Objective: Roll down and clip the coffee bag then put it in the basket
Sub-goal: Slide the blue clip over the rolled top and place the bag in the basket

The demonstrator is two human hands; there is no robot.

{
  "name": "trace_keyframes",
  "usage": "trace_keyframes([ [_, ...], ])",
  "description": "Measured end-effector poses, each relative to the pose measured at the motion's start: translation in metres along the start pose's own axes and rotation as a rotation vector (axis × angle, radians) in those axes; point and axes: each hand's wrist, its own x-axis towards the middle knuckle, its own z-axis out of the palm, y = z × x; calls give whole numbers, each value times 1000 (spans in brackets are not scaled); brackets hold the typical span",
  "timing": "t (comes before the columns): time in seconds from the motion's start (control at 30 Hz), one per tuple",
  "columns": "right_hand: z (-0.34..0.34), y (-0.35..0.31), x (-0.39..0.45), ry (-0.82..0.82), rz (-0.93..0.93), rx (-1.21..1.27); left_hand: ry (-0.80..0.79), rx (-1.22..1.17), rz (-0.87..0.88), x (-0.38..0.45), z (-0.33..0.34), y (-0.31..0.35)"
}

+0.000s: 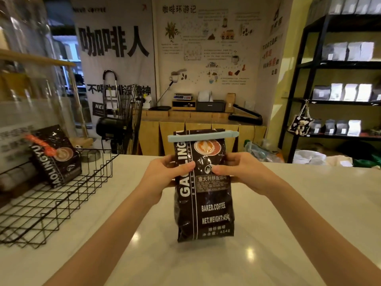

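Two hands are gripping the coffee bag [203,182], which is standing upright on the worktop [288,213] to the right of the wire basket [51,203]: the left hand [165,174] is wrapping around its left edge and the right hand [237,172] is closing on its right edge, both thumbs pressing across the front, forearms reaching in from below. A pale blue clip [203,136] is already sitting across the bag's top, so rolling and clipping are looking finished and the transfer is seemingly beginning. Next, I judge, the hands are needing to lift the bag and carry it left over the basket's rim, beside the other coffee bag [55,155] leaning inside with its orange clip [41,145].
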Motion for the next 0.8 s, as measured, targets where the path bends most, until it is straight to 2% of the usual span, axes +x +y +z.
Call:
trace_keyframes([
  [0.27, 52, -55, 67, 7, -263, 47, 195, 65, 187, -1, -79, 57],
  [0.4, 99, -77, 108, -49, -357, 117, 312, 106, 241, -12, -132, 77],
  [0.67, 207, -98, 190, -286, -358, 280, 671, 162, 266, -33, -223, 76],
  [0.8, 258, -104, 217, -385, -356, 279, 858, 199, 279, -39, -262, 63],
])
